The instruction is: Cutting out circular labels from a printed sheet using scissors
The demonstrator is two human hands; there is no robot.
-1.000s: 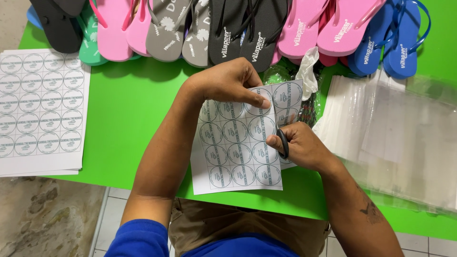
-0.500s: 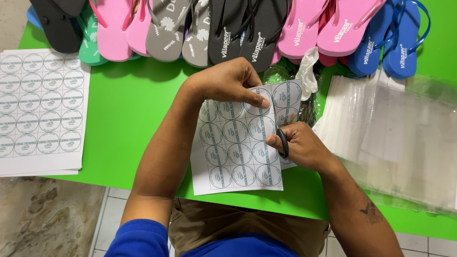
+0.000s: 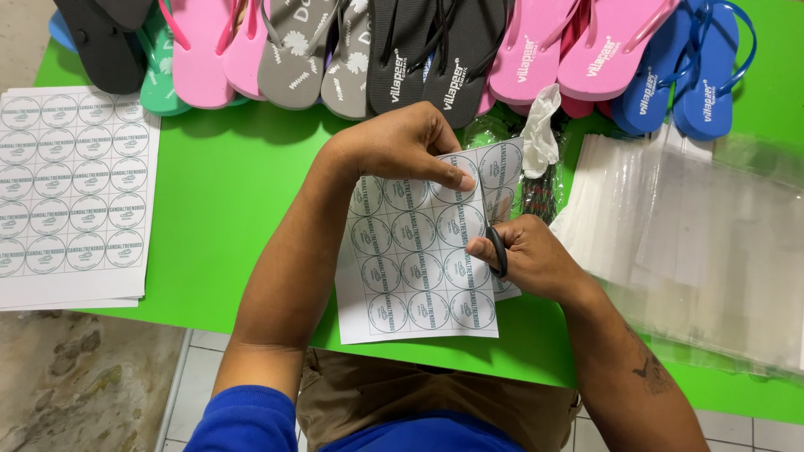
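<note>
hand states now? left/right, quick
Left hand: closed, pinching the top of the sheet of round labels.
Right hand: closed on black scissors, cutting into that sheet.

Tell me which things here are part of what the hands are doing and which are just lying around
In use:
left hand holding the sheet of round labels
right hand working black-handled scissors along that sheet

Lying about:
stack of uncut label sheets
row of flip-flops
pile of clear plastic bags
crumpled white plastic
green table
</note>
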